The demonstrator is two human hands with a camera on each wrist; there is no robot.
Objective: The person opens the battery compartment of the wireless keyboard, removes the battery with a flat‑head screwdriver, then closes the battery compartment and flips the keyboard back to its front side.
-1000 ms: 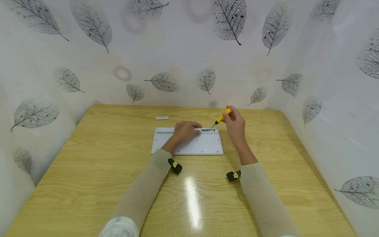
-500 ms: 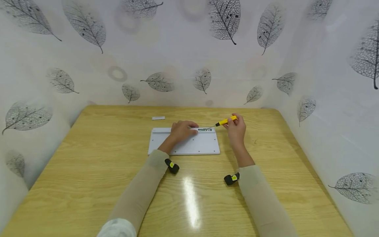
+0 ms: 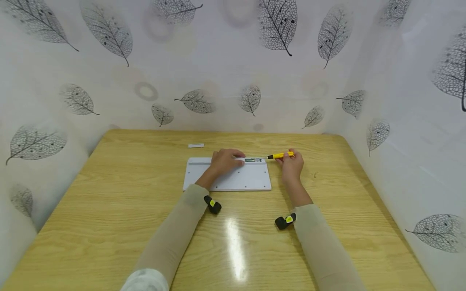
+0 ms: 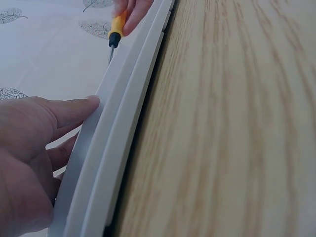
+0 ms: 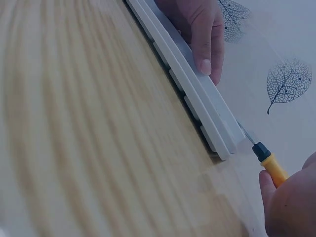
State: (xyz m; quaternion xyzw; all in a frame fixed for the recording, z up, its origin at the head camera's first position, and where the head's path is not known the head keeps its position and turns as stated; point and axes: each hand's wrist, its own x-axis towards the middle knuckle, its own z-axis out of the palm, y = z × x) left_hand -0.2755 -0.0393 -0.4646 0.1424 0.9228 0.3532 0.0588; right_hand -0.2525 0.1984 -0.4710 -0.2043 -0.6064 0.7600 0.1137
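Observation:
A white keyboard (image 3: 233, 178) lies face down on the table, its raised back bar along the far edge. In that bar, toward the right end, a battery compartment (image 3: 253, 160) is uncovered and shows green inside. My left hand (image 3: 223, 161) grips the bar just left of this compartment, thumb on the near side and fingers over the far side. My right hand (image 3: 292, 167) holds a screwdriver (image 3: 280, 155) by its yellow handle. The shaft points left, nearly flat, with its tip at the right end of the compartment. Keycaps (image 5: 192, 108) show under the keyboard in the right wrist view.
Behind the keyboard lies a small white strip (image 3: 195, 145), probably the compartment's cover. The wooden table (image 3: 145, 169) meets leaf-printed hangings (image 3: 218, 60) at the back and sides. A black camera (image 3: 284, 221) sits on each wrist.
My right hand has come down and slightly right, tilting the screwdriver from steep to almost level, its tip staying at the compartment. The left hand keeps its place on the keyboard.

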